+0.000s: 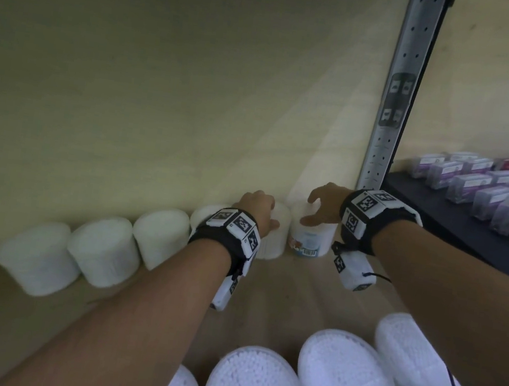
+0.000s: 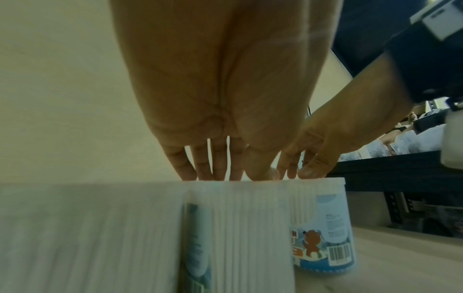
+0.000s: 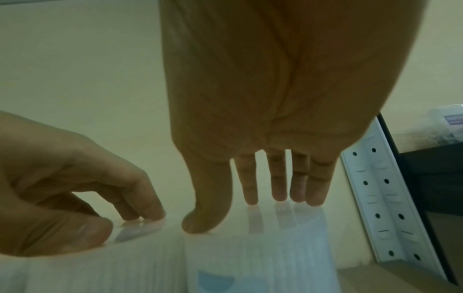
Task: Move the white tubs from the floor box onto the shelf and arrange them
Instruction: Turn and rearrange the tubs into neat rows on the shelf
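Observation:
White tubs stand in a row along the back wall of the wooden shelf (image 1: pixel 282 288). My left hand (image 1: pixel 267 217) sits on top of a plain ribbed tub (image 1: pixel 275 241), fingertips (image 2: pixel 215 174) touching its lid. Just to the right, my right hand (image 1: pixel 313 209) spreads over a tub with a blue bear label (image 1: pixel 311 241); its thumb and fingertips (image 3: pixel 278 196) rest on the glossy lid. In the left wrist view the ribbed tub (image 2: pixel 250 228) touches the labelled tub (image 2: pixel 325 228). The right wrist view shows my left hand (image 3: pixel 125 222) with bent fingers on the neighbouring lid.
Three more tubs (image 1: pixel 104 250) continue the back row to the left. Several tubs (image 1: pixel 348 379) stand at the shelf's front edge, below my forearms. A perforated metal upright (image 1: pixel 400 99) borders the shelf on the right; beyond it a dark shelf (image 1: pixel 439 215) holds purple packs (image 1: pixel 491 193).

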{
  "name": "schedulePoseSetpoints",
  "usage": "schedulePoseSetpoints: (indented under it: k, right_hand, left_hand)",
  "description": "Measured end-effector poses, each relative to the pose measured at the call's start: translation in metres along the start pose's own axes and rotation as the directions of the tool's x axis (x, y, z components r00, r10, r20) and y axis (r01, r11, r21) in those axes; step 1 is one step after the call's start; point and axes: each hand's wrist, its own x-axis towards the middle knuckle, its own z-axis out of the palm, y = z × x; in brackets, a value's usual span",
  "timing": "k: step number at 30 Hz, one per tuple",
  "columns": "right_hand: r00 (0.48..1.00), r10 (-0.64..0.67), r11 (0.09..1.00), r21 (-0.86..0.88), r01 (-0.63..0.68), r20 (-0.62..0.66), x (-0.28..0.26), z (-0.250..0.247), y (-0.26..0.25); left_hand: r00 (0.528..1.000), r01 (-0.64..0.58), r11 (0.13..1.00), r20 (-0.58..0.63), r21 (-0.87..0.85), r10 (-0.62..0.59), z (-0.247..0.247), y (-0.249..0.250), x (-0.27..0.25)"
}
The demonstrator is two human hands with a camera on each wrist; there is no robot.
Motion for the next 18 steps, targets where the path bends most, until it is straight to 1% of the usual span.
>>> schedulePoseSetpoints:
  k: [4, 8, 11, 13, 16, 18]
  right_hand:
    - [0.999, -0.029, 1.000, -0.004, 0.029, 0.024, -0.001, -0.001, 0.000]
    - [0.991, -0.089, 0.996, 0.014, 0.088, 0.097, -0.003, -0.006, 0.004]
    - [0.985, -0.109, 0.993, 0.060, 0.101, 0.136, -0.003, -0.010, 0.005]
    - [0.990, -0.100, 0.994, 0.063, 0.094, 0.104, -0.003, -0.011, 0.001]
    - [0.999, -0.039, 0.999, 0.037, 0.039, -0.001, 0.000, -0.010, -0.002]
    - [1.000, -0.010, 1.000, -0.003, 0.010, -0.007, 0.000, -0.009, -0.001]
  left_hand:
    - [1.000, 0.005, 1.000, -0.002, 0.000, -0.005, 0.000, 0.001, -0.002]
    - [1.000, 0.006, 1.000, 0.005, -0.002, -0.006, 0.000, 0.002, -0.001]
    - [1.000, 0.004, 1.000, 0.004, 0.000, -0.004, 0.000, 0.002, 0.000]
    - [1.000, 0.002, 1.000, 0.001, 0.004, -0.002, 0.000, 0.001, 0.000]
    - [1.000, 0.002, 1.000, 0.010, 0.006, -0.002, 0.000, 0.001, 0.000]
    - [1.000, 0.003, 1.000, 0.017, 0.008, -0.003, 0.001, 0.001, 0.000]
